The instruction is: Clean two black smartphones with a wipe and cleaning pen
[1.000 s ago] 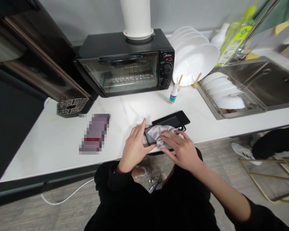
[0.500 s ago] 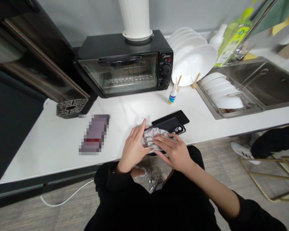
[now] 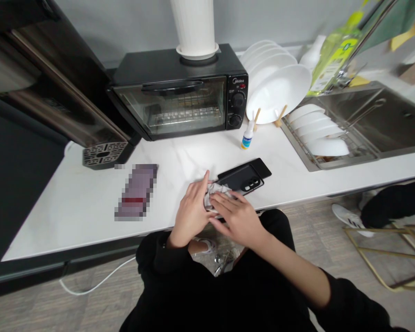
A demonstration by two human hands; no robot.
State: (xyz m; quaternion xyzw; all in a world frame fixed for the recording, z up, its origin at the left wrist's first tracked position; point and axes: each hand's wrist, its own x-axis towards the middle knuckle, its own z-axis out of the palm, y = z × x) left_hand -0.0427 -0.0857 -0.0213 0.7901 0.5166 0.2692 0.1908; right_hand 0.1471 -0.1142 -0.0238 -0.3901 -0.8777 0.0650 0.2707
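A black phone case (image 3: 240, 177) with camera cutouts at its right end lies at the counter's front edge. My left hand (image 3: 191, 210) grips its left end, thumb and fingers spread around it. Under the fingers of my right hand (image 3: 240, 219) a crumpled light grey cloth (image 3: 210, 191) is pressed on the case's left part. Just behind the case lies a flat black piece (image 3: 263, 168), partly covered by it; I cannot tell what it is. A small white spray bottle (image 3: 246, 137) with a blue and yellow label stands farther back.
A blurred-out phone-shaped thing (image 3: 136, 191) lies on the white counter (image 3: 173, 161) at left. Behind are a black toaster oven (image 3: 180, 108), a drinks machine (image 3: 65, 83), white plates (image 3: 278, 92) in a rack and a sink (image 3: 397, 124). A person's shoe (image 3: 351, 219) shows at right.
My right hand and the cloth have slid left along the case, so more of its right part and the camera cutouts show. My left hand stays in place.
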